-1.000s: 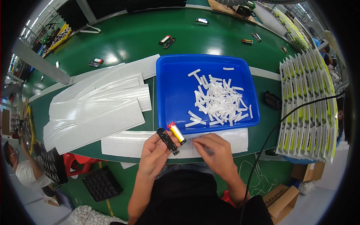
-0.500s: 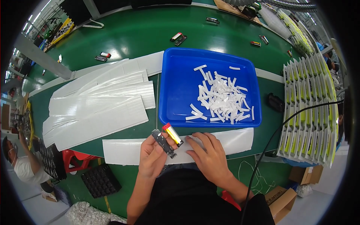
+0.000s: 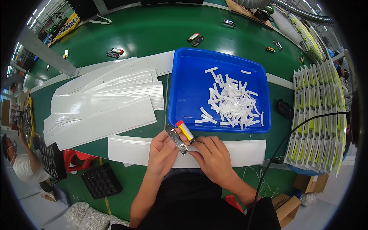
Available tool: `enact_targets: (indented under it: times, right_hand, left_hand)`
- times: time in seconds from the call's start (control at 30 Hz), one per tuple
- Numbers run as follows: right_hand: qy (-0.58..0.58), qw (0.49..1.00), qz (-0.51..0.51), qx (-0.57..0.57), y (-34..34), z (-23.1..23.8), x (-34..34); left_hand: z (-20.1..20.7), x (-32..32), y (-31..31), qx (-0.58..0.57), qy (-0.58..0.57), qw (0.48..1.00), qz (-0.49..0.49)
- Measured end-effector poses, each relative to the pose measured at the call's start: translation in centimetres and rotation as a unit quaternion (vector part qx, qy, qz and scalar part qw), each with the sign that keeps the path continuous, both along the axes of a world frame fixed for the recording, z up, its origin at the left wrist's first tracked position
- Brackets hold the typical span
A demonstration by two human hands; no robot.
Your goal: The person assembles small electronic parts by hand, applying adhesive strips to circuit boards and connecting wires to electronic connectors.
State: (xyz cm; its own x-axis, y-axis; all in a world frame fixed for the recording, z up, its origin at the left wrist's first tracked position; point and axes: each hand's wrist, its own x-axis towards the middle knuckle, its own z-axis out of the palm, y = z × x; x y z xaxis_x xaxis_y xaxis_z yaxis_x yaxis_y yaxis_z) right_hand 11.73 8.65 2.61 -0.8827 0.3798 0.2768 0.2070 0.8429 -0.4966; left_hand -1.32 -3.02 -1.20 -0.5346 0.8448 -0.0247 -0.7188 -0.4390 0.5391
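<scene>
My left hand (image 3: 161, 154) pinches a small dark circuit board (image 3: 177, 141) between thumb and fingers, tilted above a white strip sheet (image 3: 128, 149). Beside the board sits a cylindrical battery (image 3: 186, 132) with a yellow and silver wrap and a red top end. My right hand (image 3: 213, 158) has come against the lower ends of both, fingertips at the battery's dark end and thumb near the board's end. What lies between those fingertips is partly hidden. Just beyond my hands stands a blue tray (image 3: 188, 88) holding a heap of white strips (image 3: 234, 101).
White sheets (image 3: 103, 111) lie stacked on the left. More boards with batteries (image 3: 195, 38) are spread over the green table (image 3: 149, 34). At right stands a rack of white and yellow-green trays (image 3: 318, 119), with a black cable (image 3: 283, 142) in front. A person (image 3: 27, 161) works at far left.
My right hand has closed in on the board and battery, its fingers drawn together at their lower ends. My left hand has shifted slightly right with them. The whole view has shifted a little.
</scene>
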Motion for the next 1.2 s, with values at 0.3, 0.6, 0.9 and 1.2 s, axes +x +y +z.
enact_targets:
  times: [0.3, 0.6, 0.9, 1.2]
  right_hand:
    - [-0.023, 0.995, 0.025, -0.091, 1.1, 0.3, 0.4]
    - [0.059, 0.953, -0.009, -0.295, 2.7, 0.6, 1.7]
    - [0.172, 0.934, -0.04, -0.31, 3.5, 3.2, 1.3]
    - [0.114, 0.912, -0.057, -0.391, 1.7, 3.1, -0.9]
  left_hand:
    - [0.7, -0.2, 0.2, -0.029, 0.026, 0.999, -0.033]
    - [1.0, -0.3, 0.2, -0.055, 0.041, 0.996, -0.056]
    - [1.7, -0.2, 0.7, -0.156, 0.125, 0.97, -0.142]
    - [1.4, -0.1, 0.2, -0.179, 0.144, 0.963, -0.138]
